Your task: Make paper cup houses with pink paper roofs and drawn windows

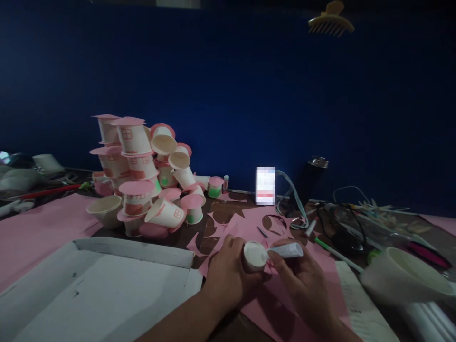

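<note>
My left hand (233, 266) is closed around a small white paper cup (254, 256), its round whitish end tipped up toward me. In my right hand (302, 280) is a whitish glue tube (288, 250), pinched by the fingers with its narrow end at the cup's right edge. Whether the tip touches the cup I cannot tell. Both hands are over pink paper (267, 289). Just beyond them lies a small dark pen-like piece (262, 232).
Pink-roofed paper cups (135, 164) with drawn windows are stacked at left. A shallow white box (117, 285) lies in front. At right are a paper bowl (406, 275), a computer mouse (347, 242) and a black bottle (309, 183). A lit screen (265, 185) stands against the blue wall.
</note>
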The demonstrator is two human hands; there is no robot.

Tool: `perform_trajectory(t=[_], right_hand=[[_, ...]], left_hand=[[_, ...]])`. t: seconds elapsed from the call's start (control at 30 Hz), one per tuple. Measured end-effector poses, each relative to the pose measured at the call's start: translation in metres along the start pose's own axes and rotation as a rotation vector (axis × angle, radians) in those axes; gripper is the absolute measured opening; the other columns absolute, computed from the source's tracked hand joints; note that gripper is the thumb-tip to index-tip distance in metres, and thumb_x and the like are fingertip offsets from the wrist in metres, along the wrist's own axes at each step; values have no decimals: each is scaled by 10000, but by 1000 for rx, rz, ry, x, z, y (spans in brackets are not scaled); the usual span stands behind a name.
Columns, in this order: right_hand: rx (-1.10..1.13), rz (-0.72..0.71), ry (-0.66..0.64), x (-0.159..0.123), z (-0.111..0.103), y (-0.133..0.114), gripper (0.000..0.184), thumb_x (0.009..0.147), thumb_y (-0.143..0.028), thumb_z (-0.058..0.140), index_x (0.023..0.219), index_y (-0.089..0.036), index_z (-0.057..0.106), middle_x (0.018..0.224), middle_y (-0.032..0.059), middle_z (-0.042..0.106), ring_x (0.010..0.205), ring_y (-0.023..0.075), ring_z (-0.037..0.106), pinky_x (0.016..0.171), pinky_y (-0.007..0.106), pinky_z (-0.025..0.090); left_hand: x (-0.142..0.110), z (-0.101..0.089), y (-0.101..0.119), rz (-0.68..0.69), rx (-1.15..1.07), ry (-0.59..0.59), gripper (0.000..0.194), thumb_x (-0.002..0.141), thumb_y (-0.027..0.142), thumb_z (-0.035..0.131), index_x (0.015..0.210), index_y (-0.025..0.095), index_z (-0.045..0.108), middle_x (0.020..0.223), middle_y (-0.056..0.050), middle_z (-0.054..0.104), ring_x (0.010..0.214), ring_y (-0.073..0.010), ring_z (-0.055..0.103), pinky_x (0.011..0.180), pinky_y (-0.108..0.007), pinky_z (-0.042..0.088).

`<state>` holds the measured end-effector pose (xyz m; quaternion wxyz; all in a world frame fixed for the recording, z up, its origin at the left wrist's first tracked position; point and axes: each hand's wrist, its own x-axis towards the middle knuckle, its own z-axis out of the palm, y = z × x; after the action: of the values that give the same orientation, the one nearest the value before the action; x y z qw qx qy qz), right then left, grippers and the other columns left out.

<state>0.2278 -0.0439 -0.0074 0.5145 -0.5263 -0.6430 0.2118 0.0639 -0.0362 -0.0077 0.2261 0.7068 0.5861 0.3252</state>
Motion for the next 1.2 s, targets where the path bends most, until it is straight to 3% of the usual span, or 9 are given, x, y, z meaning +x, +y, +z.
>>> perform_trajectory(t=[0.33,0.47,0.6,0.73,0.83,0.97,1.2], right_hand=[[-72,-26,19,1,-6,-7,225,863,-430,578,777,-223,552,663,-17,589,596,152,554,561,244,464],[-11,-3,44,0,-5,-6,235,841,-451,598,838,-216,594,730,12,654,657,178,611,572,245,493],[12,-6,23,0,1,-4,223,825,-431,626,845,-209,609,677,2,649,583,162,600,539,235,498],[20,-8,22,1,4,-2,222,833,-425,620,831,-203,603,663,2,642,572,158,591,543,238,499],[31,20,5,2,2,-2,221,847,-424,603,851,-203,599,698,11,651,613,168,607,578,251,510],[23,23,1,3,1,-4,210,836,-416,619,872,-209,602,719,9,654,635,174,614,601,254,511],[-21,-34,-9,-1,0,-1,190,825,-395,637,838,-211,592,665,-21,595,566,143,540,540,229,458]], left_hand=[[1,1,-3,-32,17,15,476,589,488,781,889,218,529,944,-17,560,826,-214,575,676,-321,406],[3,2,-3,-50,8,14,535,524,490,818,876,212,527,954,-25,566,853,-232,574,697,-335,413],[1,2,-3,-33,-19,24,518,513,461,827,861,217,530,938,-14,582,847,-225,580,700,-328,418],[1,-4,-2,-34,-119,-50,527,511,374,835,952,241,577,1002,-7,590,864,-208,590,753,-318,447],[3,-10,-2,22,-291,-138,493,596,271,773,1061,296,610,1056,8,580,902,-181,596,801,-289,464],[5,-15,-3,20,-441,-216,400,645,173,693,1024,295,657,1011,24,605,892,-154,603,772,-242,475],[2,-8,-5,39,-337,-102,362,634,331,768,967,247,654,970,1,616,841,-179,579,762,-277,453]])
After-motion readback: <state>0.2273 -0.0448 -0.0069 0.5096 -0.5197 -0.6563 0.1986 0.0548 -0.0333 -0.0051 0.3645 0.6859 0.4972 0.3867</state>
